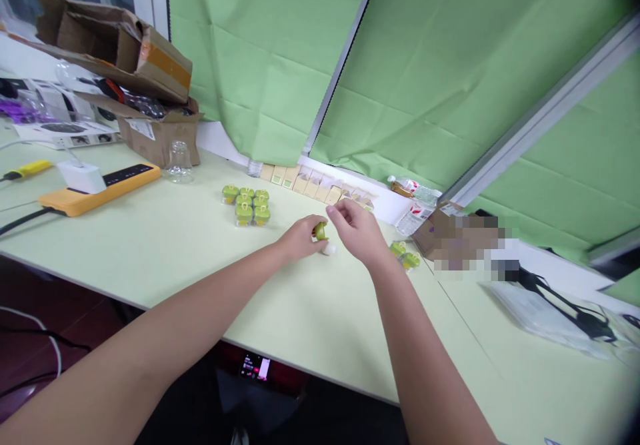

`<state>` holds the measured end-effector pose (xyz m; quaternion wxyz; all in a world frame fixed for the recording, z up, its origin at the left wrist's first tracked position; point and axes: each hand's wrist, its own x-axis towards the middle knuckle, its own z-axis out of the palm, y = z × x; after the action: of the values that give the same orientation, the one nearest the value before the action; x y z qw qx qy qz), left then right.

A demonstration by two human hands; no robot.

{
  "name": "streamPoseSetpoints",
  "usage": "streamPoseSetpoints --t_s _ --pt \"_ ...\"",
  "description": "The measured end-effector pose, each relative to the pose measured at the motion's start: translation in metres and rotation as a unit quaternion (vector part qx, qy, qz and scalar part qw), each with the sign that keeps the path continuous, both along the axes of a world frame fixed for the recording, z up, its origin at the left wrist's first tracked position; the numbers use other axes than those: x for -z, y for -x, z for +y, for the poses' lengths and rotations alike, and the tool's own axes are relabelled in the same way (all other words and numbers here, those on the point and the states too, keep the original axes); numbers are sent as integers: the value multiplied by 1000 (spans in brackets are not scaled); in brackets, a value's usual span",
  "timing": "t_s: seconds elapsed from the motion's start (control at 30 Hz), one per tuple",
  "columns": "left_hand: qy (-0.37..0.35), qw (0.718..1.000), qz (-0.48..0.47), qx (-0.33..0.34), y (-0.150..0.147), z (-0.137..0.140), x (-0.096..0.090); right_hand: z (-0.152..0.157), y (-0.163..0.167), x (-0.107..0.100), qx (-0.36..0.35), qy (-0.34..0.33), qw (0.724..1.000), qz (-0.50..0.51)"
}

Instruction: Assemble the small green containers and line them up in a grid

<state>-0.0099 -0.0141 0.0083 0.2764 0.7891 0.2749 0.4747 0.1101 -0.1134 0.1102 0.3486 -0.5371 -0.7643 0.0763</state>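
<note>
The left hand (300,238) is positioned over the surface (310,318), nearer the back edge than the front edge; its grip is closed, thumb and fingers pinching a small green piece (321,232). A white rounded item (329,249) sits directly below that piece, by the thumb; whether the two touch cannot be determined. The right hand (355,228) is just beside, fingers curled and thumb close to them; whether its grip has hold of anything cannot be told. A cluster of green-lidded containers (245,206) stands left of the hands, toward the back edge. Further green-lidded containers (411,260), partly hidden by the right forearm, are to the right. Small cartons (303,182) line the back edge, with plastic bottles (416,215) at their right. An orange power strip (95,195) lies toward the left end, near a clear cup (179,163).
</note>
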Motion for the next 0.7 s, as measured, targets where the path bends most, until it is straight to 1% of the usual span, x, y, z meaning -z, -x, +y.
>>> streamPoseSetpoints --t_s 0.03,0.07,0.1,0.17,0.23,0.3,0.4,0.5,0.57,0.63,0.7 --pt "-5 1000 -10 -11 0 1 -1 19 -11 7 60 -29 998 3" --pt "-10 999 -20 -23 0 2 -2 33 -19 19 76 -32 997 -1" --pt "-15 999 -29 -30 0 3 -3 43 -24 33 62 -12 998 2" --pt "-24 998 -44 -41 2 4 -5 51 -27 60 31 14 999 36" --pt "-33 998 -40 -30 2 4 -7 50 -26 78 25 32 993 108" --pt "-50 998 -25 -10 1 1 -10 46 -25 81 38 38 980 189" --pt "-64 998 -7 9 -2 -6 -13 42 -25 71 34 73 962 261" --pt "-62 998 -6 19 -6 -11 -12 39 -25 65 5 122 946 299" --pt "-64 997 -2 35 -7 -12 -10 37 -26 65 -3 132 945 300" --pt "-62 997 -11 49 -7 -13 -9 37 -28 67 17 125 943 309" --pt "-51 997 -36 51 -7 -12 -9 37 -31 68 44 119 930 346"
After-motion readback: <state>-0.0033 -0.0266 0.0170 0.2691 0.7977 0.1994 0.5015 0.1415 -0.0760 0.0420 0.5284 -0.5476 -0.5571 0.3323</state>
